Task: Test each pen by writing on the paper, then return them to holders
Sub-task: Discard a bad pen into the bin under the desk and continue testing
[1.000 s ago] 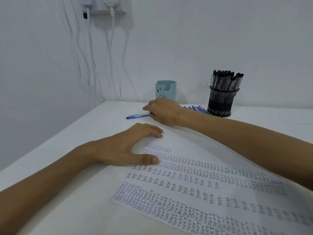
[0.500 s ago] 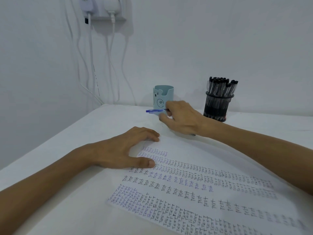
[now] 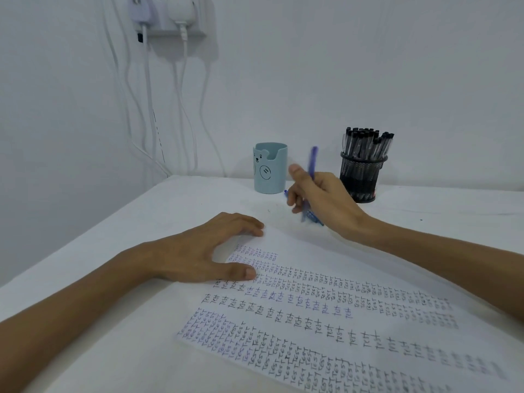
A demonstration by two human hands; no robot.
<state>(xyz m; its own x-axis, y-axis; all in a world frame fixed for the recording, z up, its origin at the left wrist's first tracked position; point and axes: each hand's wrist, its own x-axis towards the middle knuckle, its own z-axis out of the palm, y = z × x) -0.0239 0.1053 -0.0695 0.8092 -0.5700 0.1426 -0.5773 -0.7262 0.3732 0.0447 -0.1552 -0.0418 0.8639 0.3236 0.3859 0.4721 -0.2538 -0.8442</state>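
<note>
My right hand [image 3: 320, 199] grips a blue pen [image 3: 313, 163], held nearly upright and blurred, its top end above my thumb, between the two holders. My left hand [image 3: 204, 251] rests flat on the top left corner of the paper [image 3: 326, 302], fingers spread. The sheet is covered with rows of "test" words in black and blue ink. A pale blue holder with a bear face [image 3: 269, 168] stands at the back. To its right is a black mesh holder [image 3: 363, 177] packed with several black-capped pens. More blue pens [image 3: 313, 217] lie on the table, partly hidden under my right hand.
The white table [image 3: 147, 222] meets white walls at the back and left. A wall socket with plugged chargers [image 3: 170, 15] hangs at the top left, and its white cables [image 3: 150, 114] run down to the table's back left corner.
My right hand picked the blue pen up off the table left of the pile, drew it back to the right and turned it from lying level to upright. My left hand stayed on the paper.
</note>
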